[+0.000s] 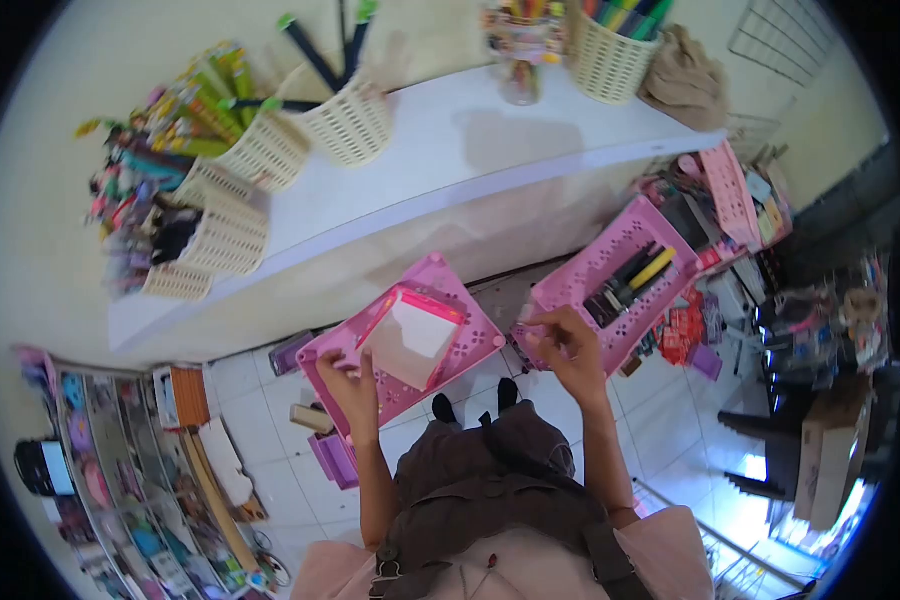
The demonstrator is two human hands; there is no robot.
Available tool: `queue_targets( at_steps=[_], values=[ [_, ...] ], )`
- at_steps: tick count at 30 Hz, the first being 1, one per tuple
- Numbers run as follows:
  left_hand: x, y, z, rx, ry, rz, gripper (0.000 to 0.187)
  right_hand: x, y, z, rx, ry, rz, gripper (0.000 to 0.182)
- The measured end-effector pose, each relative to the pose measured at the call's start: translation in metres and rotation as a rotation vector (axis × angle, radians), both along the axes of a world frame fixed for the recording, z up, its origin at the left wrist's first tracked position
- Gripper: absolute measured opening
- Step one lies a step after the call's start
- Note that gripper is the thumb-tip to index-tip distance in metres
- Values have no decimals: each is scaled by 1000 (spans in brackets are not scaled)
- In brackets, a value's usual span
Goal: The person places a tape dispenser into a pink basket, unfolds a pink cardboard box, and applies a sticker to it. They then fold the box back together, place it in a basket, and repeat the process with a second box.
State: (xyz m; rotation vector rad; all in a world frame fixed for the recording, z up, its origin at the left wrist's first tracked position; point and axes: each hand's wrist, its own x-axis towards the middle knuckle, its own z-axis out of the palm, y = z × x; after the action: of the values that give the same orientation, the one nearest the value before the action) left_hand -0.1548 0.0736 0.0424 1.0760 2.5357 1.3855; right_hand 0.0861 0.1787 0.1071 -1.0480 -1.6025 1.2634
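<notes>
My left hand (350,392) is at the left edge of a pink plastic basket (485,335), thumb and fingers apart. Its fingertips are right by a white pad with a bright pink border (410,340), which lies tilted inside that basket. My right hand (573,355) hovers at the near left side of a second pink basket (645,222), index finger stretched out and the others loosely bent, with nothing visible in it. Inside this second basket lie several dark pens or markers and a yellow one (653,268).
A white shelf (425,150) runs along the wall above the baskets. On it stand cream woven baskets (350,120) of pens and a brown cloth (685,80). A stocked rack (120,460) is at left, hanging goods and a cardboard box (832,455) at right. White tiles (290,470) cover the floor.
</notes>
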Motion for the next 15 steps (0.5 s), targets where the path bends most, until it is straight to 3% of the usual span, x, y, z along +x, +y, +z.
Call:
queue_targets(
  at_steps=[1, 2, 4, 10, 15],
  values=[
    [-3, -10, -2, -57, -186, 138, 39, -10, -1, -2, -69, 31, 53, 17],
    [-2, -16, -4, -51, -193, 173, 39, -20, -3, -8, -71, 78, 100, 17],
    [4, -22, -1, -388, -752, -6, 46, -36, -6, -16, -61, 85, 186, 17],
    [21, -2, -29, -224, -1068, -206, 48, -56, -11, -20, -114, 97, 326, 16],
    [35, 8, -39, -152, -1074, -89, 46, -58, -8, -37, -202, 168, 335, 13]
  ],
)
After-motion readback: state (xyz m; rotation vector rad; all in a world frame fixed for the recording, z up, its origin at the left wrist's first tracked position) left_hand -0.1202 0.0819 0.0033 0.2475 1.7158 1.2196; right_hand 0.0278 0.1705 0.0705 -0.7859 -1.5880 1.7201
